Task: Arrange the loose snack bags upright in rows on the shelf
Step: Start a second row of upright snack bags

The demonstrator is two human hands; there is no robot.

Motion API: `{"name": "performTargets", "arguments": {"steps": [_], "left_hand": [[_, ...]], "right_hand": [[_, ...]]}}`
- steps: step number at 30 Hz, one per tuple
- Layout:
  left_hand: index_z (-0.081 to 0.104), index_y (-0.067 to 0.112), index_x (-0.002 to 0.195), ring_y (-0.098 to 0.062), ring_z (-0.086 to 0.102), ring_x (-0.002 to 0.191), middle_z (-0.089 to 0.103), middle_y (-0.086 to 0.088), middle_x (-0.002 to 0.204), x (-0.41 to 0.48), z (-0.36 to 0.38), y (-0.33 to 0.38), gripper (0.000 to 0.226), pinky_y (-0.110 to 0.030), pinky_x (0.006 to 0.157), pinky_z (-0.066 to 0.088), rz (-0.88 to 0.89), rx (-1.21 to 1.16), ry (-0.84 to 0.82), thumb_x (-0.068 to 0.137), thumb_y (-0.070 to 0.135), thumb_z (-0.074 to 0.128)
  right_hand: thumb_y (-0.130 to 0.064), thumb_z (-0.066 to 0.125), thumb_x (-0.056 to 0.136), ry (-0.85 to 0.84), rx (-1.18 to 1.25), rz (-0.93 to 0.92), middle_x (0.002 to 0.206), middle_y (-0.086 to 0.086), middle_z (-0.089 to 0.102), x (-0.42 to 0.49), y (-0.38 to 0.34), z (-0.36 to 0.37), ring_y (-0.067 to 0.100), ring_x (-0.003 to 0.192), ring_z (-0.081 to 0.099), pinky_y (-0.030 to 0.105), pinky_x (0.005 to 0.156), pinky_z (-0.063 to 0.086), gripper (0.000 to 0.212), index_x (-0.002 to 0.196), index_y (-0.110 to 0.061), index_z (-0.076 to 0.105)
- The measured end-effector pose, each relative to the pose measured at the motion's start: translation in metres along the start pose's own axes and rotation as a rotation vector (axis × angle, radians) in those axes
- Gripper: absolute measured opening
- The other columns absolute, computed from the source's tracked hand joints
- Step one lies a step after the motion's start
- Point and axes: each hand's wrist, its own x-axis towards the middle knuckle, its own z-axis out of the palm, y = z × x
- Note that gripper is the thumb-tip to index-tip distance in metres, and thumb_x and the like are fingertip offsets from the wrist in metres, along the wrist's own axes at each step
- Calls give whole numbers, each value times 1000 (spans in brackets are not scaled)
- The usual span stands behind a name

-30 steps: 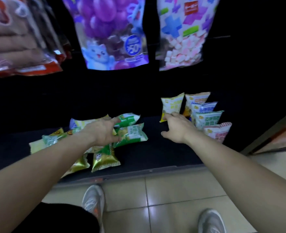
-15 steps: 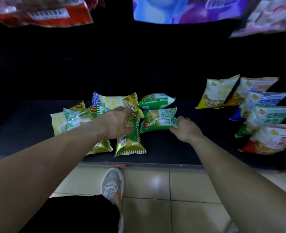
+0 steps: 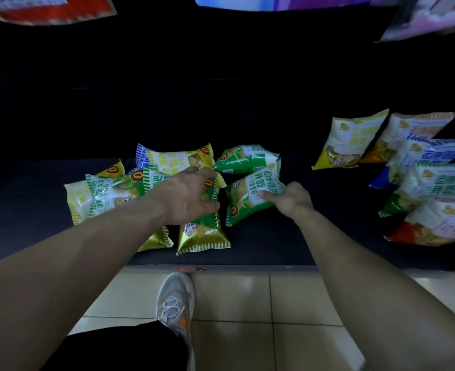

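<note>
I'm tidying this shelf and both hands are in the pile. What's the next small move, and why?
Probably lift the green bag that your right hand pinches and stand it by the upright row on the right. It lies flat by the loose pile, and bare shelf shows beside the row. The left hand grips a gold bag, which could follow.

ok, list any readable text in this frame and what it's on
"1996": green bag gripped by right hand.
"0" in a red circle: yellow bag corner, left of pile.
Small label on green-and-gold bag gripped by left hand: too small.
Chinese print on standing bags at right: blurred.
</note>
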Motion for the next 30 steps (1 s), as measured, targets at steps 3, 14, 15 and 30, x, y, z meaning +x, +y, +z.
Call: {"name": "performTargets", "arguments": {"steps": [3,14,15,30], "left_hand": [[27,28,149,-26,43,130,35,-5,150,1,-4,1,75,-38,105,39,8,23,3,87,51,62],[25,30,149,-23,41,132,37,-2,151,8,-4,23,88,-35,101,40,57,38,1,78,56,71],[25,30,149,-21,43,130,41,0,148,8,-6,32,92,-32,98,41,87,-13,19,75,57,73],[53,37,130,-14,55,102,64,11,110,23,15,167,81,-30,73,47,332,-146,58,58,58,84]], "right_hand": [[-52,88,64,18,-43,-75,106,2,64,-8,-2,-12,15,84,60,27,61,46,64,111,-16,63],[-26,94,61,-192,-536,-386,121,-2,61,-70,-27,-109,17,105,57,35,86,51,79,131,-26,56],[-27,94,61,-197,-576,-406,121,-3,60,-80,-32,-119,17,106,57,36,87,50,79,130,-28,56],[-30,94,60,-54,-333,-472,116,-16,63,-155,16,-198,7,102,61,27,82,50,83,132,-34,55]]}}
